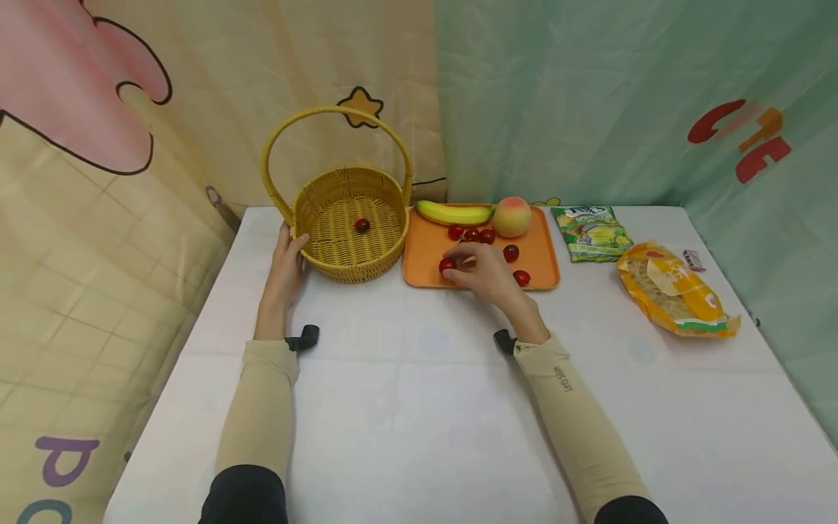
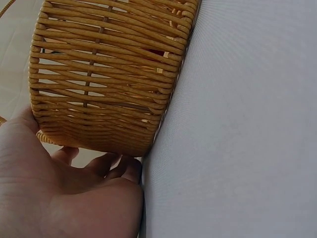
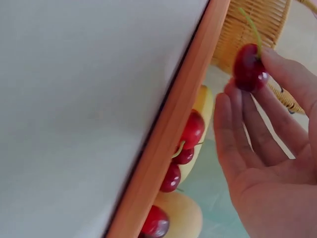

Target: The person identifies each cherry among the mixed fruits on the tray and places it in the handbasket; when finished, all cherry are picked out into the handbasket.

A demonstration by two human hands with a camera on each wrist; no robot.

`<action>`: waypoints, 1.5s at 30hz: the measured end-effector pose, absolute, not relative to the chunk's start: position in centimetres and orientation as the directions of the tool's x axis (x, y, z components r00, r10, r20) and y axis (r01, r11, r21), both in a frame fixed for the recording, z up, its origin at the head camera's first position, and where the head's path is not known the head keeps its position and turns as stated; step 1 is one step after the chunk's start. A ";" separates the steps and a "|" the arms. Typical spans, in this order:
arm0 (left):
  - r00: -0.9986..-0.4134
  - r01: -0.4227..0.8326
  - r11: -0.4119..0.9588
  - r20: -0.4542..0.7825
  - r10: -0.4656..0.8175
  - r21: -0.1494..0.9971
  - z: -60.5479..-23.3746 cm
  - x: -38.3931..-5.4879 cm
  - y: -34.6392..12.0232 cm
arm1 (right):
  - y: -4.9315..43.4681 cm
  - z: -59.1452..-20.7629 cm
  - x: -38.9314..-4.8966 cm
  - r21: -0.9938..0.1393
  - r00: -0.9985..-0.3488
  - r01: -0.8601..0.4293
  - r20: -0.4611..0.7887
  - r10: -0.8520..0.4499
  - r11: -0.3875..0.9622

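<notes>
A yellow woven basket [image 1: 350, 271] with a tall arched handle stands at the back left, one dark red cherry [image 1: 362, 225] on its bottom. My left hand [image 1: 283, 271] grips the basket's left side, thumb at the rim; some fingers are partly hidden behind the weave in the left wrist view. Over the orange tray [image 1: 419, 275], my right hand [image 1: 487, 273] pinches a cherry [image 3: 246, 69] with a green stem between thumb and fingertips. Several other cherries [image 1: 511, 253] lie on the tray, along with a banana [image 1: 454, 213] and a peach [image 1: 512, 217].
Right of the tray lies a green snack bag [image 1: 592, 233]. Beyond it are a yellow-orange food packet [image 1: 674, 291] and a small wrapped candy [image 1: 694, 260]. The white table [image 1: 406, 407] stretches in front, with printed curtains [image 1: 556, 94] behind.
</notes>
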State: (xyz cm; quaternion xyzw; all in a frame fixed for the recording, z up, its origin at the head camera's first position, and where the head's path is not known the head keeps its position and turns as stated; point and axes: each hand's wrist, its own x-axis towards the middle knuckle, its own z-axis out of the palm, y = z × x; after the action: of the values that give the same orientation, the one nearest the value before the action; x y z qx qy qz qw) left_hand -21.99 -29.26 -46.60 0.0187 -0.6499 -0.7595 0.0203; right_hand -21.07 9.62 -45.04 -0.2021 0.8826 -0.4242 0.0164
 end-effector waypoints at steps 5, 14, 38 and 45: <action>-0.998 -0.009 -0.147 -0.019 -0.063 0.989 -46.6 -21.8 -29.3 | 8.6 -43.9 -21.4 -0.733 -0.899 -0.412 0.229 -0.374 0.542; -0.997 -0.020 -0.126 -0.029 -0.074 0.992 -46.3 -21.7 -29.7 | 5.0 -40.6 -22.8 -0.753 -0.864 -0.475 0.301 -0.404 0.455; -0.998 0.012 -0.150 0.003 -0.059 0.989 -47.5 -22.4 -29.7 | 0.0 -38.6 -22.1 -0.745 -0.869 -0.478 0.324 -0.374 0.465; -0.999 0.003 -0.139 -0.004 -0.053 0.990 -47.3 -22.5 -29.7 | 3.4 -40.0 -21.8 -0.766 -0.888 -0.455 0.352 -0.295 0.454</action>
State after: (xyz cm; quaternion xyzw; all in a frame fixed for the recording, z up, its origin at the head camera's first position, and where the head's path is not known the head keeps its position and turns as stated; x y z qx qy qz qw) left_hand -22.48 -29.67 -47.34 0.0189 -0.6558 -0.7545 0.0185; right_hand -21.78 3.44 -40.05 -0.2208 0.8486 -0.4734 -0.0844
